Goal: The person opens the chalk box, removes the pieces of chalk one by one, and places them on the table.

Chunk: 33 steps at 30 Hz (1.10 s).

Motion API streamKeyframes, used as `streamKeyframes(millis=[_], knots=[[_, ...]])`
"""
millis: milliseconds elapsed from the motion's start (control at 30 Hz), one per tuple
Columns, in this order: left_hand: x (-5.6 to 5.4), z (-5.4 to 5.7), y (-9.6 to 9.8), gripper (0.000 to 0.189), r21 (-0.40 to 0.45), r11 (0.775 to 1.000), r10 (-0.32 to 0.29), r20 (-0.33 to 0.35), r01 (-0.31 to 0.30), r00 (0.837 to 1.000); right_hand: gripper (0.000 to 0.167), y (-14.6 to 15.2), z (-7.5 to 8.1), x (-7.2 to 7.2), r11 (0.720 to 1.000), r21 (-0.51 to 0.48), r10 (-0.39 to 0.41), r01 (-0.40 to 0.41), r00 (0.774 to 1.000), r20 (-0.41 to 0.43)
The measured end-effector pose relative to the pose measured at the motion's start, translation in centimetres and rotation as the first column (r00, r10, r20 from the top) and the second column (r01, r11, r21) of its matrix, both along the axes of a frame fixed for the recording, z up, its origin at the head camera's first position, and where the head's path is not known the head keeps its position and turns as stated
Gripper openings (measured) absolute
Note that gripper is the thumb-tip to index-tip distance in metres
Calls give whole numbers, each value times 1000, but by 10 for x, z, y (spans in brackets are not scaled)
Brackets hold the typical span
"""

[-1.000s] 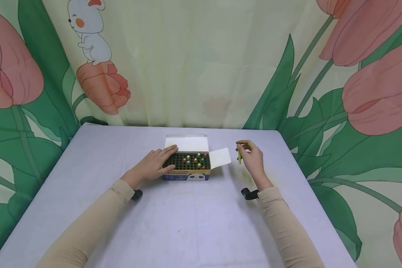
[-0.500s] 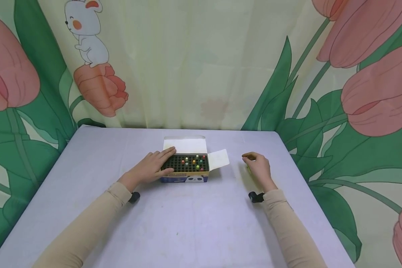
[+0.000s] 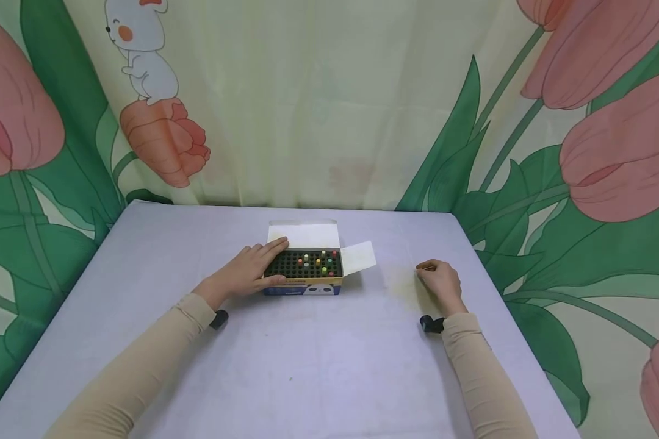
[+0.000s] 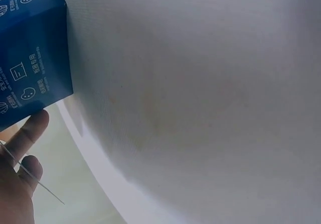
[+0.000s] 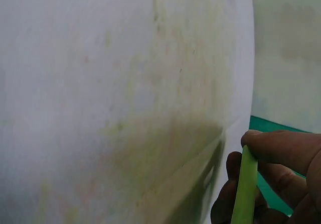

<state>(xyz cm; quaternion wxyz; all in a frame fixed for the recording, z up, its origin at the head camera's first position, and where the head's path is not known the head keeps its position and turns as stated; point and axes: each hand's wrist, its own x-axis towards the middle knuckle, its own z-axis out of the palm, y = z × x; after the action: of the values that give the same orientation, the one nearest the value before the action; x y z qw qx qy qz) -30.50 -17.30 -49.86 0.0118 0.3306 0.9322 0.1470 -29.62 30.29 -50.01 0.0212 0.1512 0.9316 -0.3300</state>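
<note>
A chalk box in blue and yellow, with a panda on its front, stands opened at mid-table. My left hand rests on its left end, fingers straight toward the back and thumb along the front. Inside sits a black holed tray, where several coloured chalk tips show, mostly toward the right. To the right of the box, my right hand pinches a yellow-green stick of chalk between thumb and fingers, low over the table; the hand mostly hides it in the head view.
The box's white lid stands folded back, and a white side flap sticks out to the right. Yellowish smudges mark the white tablecloth. Behind the table hangs a curtain printed with tulips.
My right hand has moved right and lower toward the table with the chalk, away from the box. The left hand stays on the box.
</note>
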Motion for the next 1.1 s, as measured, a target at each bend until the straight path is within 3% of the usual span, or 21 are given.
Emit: streamKeyframes(millis=[433,800,1100], knots=[[2,-10,-1,86,21,1000,2,0,-2,1000,29,21,-12,13,999,26,-27,27,999,24],[-1,-3,-2,84,25,1000,0,-10,1,1000,27,21,-11,8,999,28,-17,17,1000,-18],[-2,-3,0,85,11,1000,2,-7,-2,1000,27,22,-10,7,999,29,-34,34,999,-12]])
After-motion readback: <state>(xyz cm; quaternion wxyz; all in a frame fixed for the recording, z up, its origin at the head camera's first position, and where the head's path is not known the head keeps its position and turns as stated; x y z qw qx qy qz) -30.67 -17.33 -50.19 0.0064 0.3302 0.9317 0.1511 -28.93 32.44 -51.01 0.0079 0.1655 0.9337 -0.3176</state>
